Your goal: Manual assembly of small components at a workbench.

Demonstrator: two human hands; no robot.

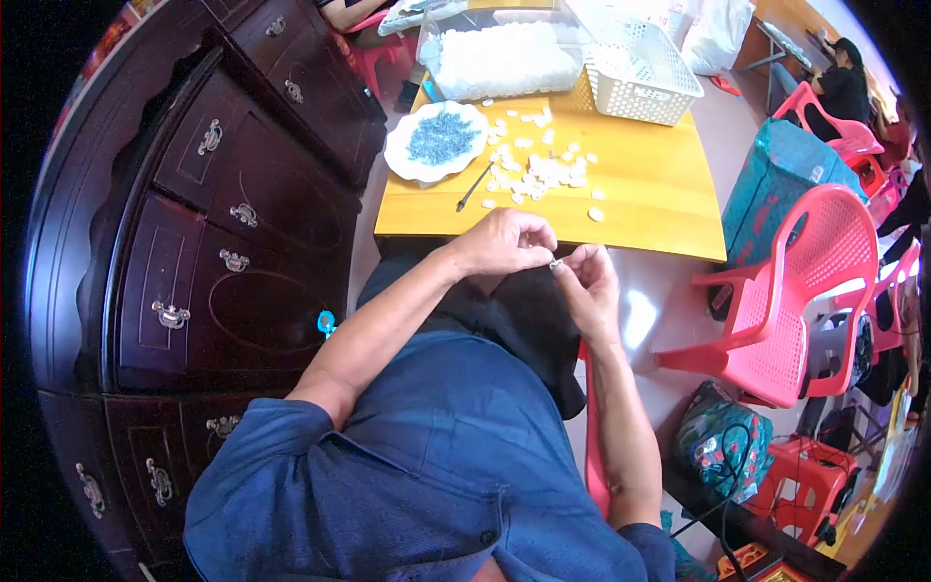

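Note:
Just off the near edge of a yellow table (pixel 659 194), above my lap, my two hands meet fingertip to fingertip. My left hand (pixel 509 240) is closed in a pinch on something too small to make out. Between thumb and forefinger, my right hand (pixel 589 286) grips a small whitish piece (pixel 556 263). Beyond them, several small white round pieces (pixel 548 173) lie scattered on the tabletop. A thin dark pen-like tool (pixel 474 186) rests to their left. A white scalloped plate (pixel 400 155) holds a heap of small blue-grey pieces (pixel 441 139).
At the table's far side stand a clear bin (pixel 588 44) full of white pieces and a white perforated basket (pixel 640 102). Dark wooden drawers (pixel 184 252) line the left. A pink plastic chair (pixel 776 320) and a teal bag (pixel 786 184) stand right. Other people sit farther off.

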